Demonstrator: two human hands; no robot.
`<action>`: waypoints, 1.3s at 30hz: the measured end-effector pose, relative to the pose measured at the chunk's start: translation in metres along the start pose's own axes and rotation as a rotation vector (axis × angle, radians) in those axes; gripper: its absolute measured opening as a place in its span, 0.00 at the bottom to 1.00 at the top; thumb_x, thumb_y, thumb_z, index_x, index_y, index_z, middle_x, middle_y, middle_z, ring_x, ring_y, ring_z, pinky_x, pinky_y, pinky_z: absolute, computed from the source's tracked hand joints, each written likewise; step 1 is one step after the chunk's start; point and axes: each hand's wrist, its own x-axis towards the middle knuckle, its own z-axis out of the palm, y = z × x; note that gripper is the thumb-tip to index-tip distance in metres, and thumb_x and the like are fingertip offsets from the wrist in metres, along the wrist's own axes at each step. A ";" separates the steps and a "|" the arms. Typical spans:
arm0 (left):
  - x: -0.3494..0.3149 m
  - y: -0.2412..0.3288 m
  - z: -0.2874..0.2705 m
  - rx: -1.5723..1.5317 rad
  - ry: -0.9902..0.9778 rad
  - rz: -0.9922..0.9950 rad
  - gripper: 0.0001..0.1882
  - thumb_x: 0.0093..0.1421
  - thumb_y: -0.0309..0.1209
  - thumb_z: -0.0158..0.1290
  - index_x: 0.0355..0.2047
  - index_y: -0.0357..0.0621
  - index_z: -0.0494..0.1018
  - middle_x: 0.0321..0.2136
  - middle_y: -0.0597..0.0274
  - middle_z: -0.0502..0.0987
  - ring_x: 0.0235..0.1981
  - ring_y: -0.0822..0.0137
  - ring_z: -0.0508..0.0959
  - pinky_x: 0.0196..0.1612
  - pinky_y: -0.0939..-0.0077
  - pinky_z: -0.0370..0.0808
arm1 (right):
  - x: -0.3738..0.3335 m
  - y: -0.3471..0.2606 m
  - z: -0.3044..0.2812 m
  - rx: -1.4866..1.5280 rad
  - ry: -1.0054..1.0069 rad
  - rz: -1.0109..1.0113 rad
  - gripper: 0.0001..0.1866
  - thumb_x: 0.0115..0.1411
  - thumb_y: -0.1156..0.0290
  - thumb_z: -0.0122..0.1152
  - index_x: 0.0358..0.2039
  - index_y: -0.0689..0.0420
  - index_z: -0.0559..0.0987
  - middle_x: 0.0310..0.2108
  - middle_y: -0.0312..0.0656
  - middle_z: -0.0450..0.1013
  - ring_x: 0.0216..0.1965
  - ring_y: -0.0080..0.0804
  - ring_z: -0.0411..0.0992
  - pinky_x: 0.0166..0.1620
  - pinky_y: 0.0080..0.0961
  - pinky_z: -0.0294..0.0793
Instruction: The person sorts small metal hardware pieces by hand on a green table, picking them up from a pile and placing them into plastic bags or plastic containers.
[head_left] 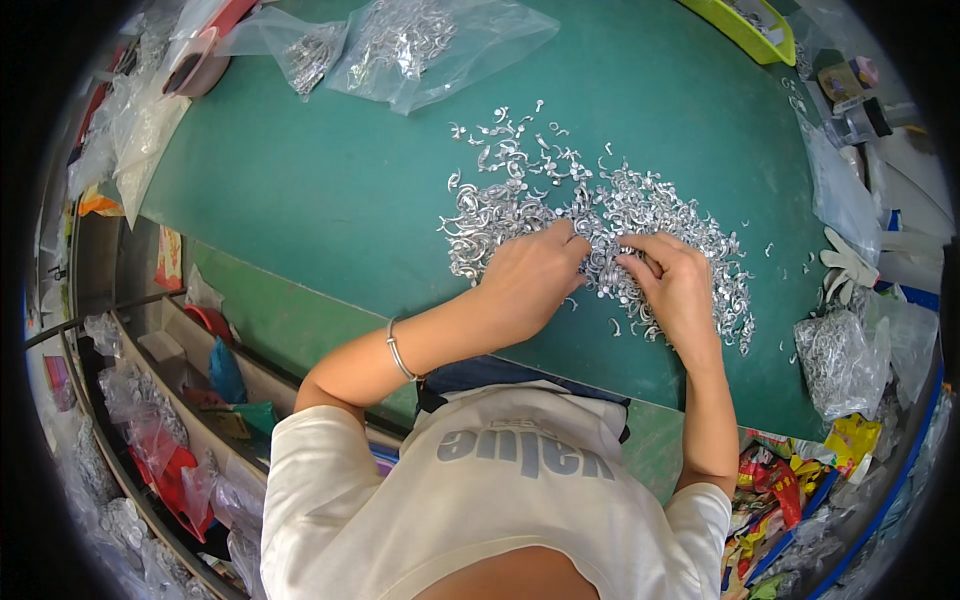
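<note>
A pile of small silvery curved metal pieces [655, 210] spreads over the green tabletop, with looser ones scattered toward the far side. Into the middle of it reaches my left hand [535, 275], its fingers curled and pressed together; whatever they hold is hidden. Facing it from the right, my right hand [678, 285] rests low over the pieces. Its thumb and forefinger are bent toward each other among them, and anything between the tips is too small to name. The left part of the pile [485, 225] lies just beyond my left hand.
Clear plastic bags of metal pieces [400, 45] lie at the far left of the table [300, 180]. A yellow-green basket [745, 30] stands at the far right. Along the right edge are a white glove [848, 265] and a filled bag [835, 360]. Shelving with bags is at left.
</note>
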 end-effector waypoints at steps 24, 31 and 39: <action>0.007 -0.027 -0.019 -1.877 -0.062 -0.502 0.12 0.61 0.32 0.42 0.35 0.36 0.70 0.37 0.52 0.72 0.30 0.69 0.69 0.31 0.79 0.69 | -0.002 0.023 -0.014 1.817 -0.147 0.310 0.06 0.59 0.70 0.50 0.32 0.58 0.67 0.28 0.42 0.64 0.24 0.25 0.63 0.18 0.18 0.62; 0.010 -0.011 -0.022 -1.725 -0.152 -0.585 0.30 0.67 0.48 0.31 0.51 0.29 0.64 0.46 0.44 0.71 0.44 0.59 0.72 0.45 0.69 0.71 | 0.004 0.035 -0.017 1.023 -0.078 0.198 0.04 0.58 0.73 0.56 0.32 0.58 0.73 0.19 0.37 0.69 0.20 0.26 0.66 0.21 0.22 0.67; 0.011 -0.011 -0.018 -1.945 -0.209 -0.572 0.33 0.67 0.49 0.28 0.54 0.27 0.60 0.53 0.39 0.65 0.56 0.51 0.65 0.58 0.61 0.64 | 0.001 0.005 0.006 -0.166 0.074 -0.075 0.06 0.52 0.71 0.61 0.30 0.61 0.79 0.22 0.44 0.75 0.21 0.40 0.73 0.26 0.29 0.70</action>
